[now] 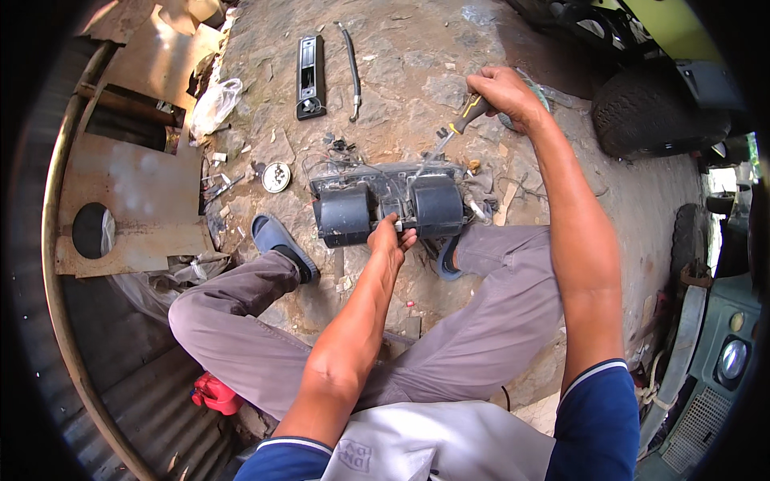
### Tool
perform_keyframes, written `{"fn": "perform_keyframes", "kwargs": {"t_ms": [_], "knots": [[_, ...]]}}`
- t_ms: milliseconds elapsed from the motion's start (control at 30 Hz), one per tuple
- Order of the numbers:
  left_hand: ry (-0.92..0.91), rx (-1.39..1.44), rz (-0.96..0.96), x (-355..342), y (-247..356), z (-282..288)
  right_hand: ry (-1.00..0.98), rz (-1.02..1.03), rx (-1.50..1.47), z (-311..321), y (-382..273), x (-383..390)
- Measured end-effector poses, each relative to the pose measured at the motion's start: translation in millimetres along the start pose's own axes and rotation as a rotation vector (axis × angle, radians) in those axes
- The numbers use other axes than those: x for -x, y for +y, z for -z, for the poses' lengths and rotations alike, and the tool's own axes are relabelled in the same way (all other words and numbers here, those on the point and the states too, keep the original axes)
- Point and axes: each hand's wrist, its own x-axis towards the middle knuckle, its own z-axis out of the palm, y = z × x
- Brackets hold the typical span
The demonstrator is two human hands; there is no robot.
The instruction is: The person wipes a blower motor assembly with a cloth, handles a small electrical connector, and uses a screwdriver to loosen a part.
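Observation:
A black blower unit (345,215) with two drum-shaped housings sits on the stony ground between my feet. My left hand (391,239) grips its near middle part, between the drums, with the fingers curled round it. In my right hand (507,92) is a screwdriver (468,114) with a yellow and black handle. Its shaft slants down and left toward the far edge of the blower unit. Whether the tip touches the unit is too small to tell. Loose wires and small dark parts (341,145) lie along the unit's far side.
Farther off lie a long black casing (310,78) and a black hose (351,70). A round tin (276,177) holds small pieces. Rusty sheet metal (140,200) leans at left, near a red container (215,394). A tyre (658,112) and a vehicle front (726,361) stand at right.

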Motion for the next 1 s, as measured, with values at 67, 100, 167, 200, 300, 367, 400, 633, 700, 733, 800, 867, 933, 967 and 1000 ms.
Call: {"fn": "perform_keyframes", "kwargs": {"t_ms": [67,100,167,200,300,367,400,633,700,733,800,867,933,967,1000], "knots": [[0.003,-0.006,-0.002,-6,-1,-1,-0.062,-0.13,-0.305,12,23,-8],[0.01,-0.009,0.008,-7,-1,-3,-0.094,-0.195,-0.46,14,35,-11],[0.004,-0.065,0.007,-5,-5,-7,-0.147,-0.309,-0.517,13,71,-15],[0.003,-0.086,0.002,-3,-5,-7,-0.127,-0.361,-0.492,5,95,-22],[0.031,-0.046,-0.013,-5,-6,2,-0.42,-0.612,-0.188,-30,139,-27],[0.023,-0.044,-0.002,-7,-6,4,-0.681,-0.757,0.145,-50,155,-16],[0.014,-0.051,-0.006,-6,-6,1,-0.766,-0.821,0.175,-54,161,-13],[-0.013,-0.025,-0.03,-7,18,-20,-0.792,-0.825,0.163,-61,170,12],[0.024,-0.02,-0.029,-5,33,-36,-0.682,-0.736,0.226,-57,159,7],[0.022,-0.012,-0.023,-5,43,-44,-0.628,-0.687,0.257,-56,153,1],[0.001,-0.025,-0.008,-16,64,-52,-0.581,-0.585,0.268,-56,139,-17],[-0.049,-0.05,0.027,-27,91,-49,-0.55,-0.491,0.298,-60,115,-30],[-0.026,-0.018,0.065,-30,118,-41,-0.525,-0.411,0.347,-63,73,-32],[-0.02,-0.001,0.1,-28,129,-41,-0.506,-0.348,0.415,-61,62,-37],[-0.04,0.019,0.102,-27,136,-39,-0.488,-0.286,0.483,-61,53,-42]]}}
